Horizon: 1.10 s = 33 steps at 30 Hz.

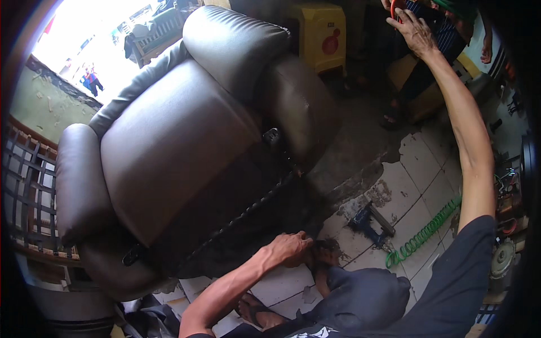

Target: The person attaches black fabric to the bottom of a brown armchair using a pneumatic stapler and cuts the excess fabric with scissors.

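My left hand [293,245] is low at the centre, fingers curled by the dark underside edge of a brown leather recliner [174,129]; what they hold, if anything, is hidden. Far off at the top right, my right hand [416,31] grips a red object [397,10], partly cut by the view's edge, beside another person [459,14] in green and dark striped clothing. A dark blue nail or staple gun [369,222] lies on the cracked tiles, with a coiled green air hose [422,231] running rightward from it.
A yellow stool [321,39] stands behind the recliner, near the other person's feet. A webbed wooden frame [31,186] leans at the left. A bright doorway shows small figures outside [90,79]. Tools and equipment [501,259] crowd the right wall. Dark fabric [146,315] lies at bottom left.
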Each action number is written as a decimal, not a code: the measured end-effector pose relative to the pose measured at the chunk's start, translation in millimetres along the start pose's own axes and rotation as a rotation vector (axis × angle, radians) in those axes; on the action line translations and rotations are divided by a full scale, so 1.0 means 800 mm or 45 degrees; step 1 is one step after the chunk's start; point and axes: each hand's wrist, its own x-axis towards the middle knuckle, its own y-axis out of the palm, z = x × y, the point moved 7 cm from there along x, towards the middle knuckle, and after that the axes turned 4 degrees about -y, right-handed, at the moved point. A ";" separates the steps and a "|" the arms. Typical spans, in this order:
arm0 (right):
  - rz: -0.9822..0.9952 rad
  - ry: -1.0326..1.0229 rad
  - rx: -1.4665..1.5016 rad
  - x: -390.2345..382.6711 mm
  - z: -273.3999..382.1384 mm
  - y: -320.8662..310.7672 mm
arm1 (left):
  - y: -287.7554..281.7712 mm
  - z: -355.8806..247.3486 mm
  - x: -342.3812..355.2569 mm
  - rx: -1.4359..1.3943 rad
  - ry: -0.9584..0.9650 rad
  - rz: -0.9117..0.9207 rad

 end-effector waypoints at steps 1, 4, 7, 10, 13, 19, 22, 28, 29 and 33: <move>0.014 -0.053 -0.056 -0.005 -0.002 0.004 | 0.002 -0.002 0.010 -0.004 0.026 0.170; -0.084 -0.097 0.275 -0.017 0.009 -0.003 | -0.052 -0.003 0.052 -0.011 -0.125 -0.107; -0.412 -0.184 0.483 -0.045 -0.011 -0.011 | -0.072 0.012 0.111 0.086 -0.172 -0.421; -0.235 -0.004 0.784 -0.047 -0.007 -0.005 | -0.075 0.062 0.131 0.158 -0.469 -0.524; 0.060 0.010 1.066 -0.053 0.034 -0.016 | -0.054 0.054 0.151 0.557 -0.576 -0.254; 0.593 -0.114 1.546 -0.209 0.279 -0.003 | -0.070 -0.012 0.120 0.504 -0.335 -0.141; 0.980 0.152 1.817 -0.317 0.433 0.032 | -0.122 -0.034 0.067 0.258 -0.226 -0.460; 1.016 -0.288 1.834 -0.392 0.586 -0.009 | -0.153 0.013 -0.020 -0.020 -0.393 -0.680; 0.989 -0.348 1.813 -0.400 0.584 -0.016 | -0.154 0.020 -0.029 -0.033 -0.481 -0.710; 0.980 -0.645 1.652 -0.417 0.564 -0.031 | -0.157 0.044 -0.038 -0.360 -0.793 -0.779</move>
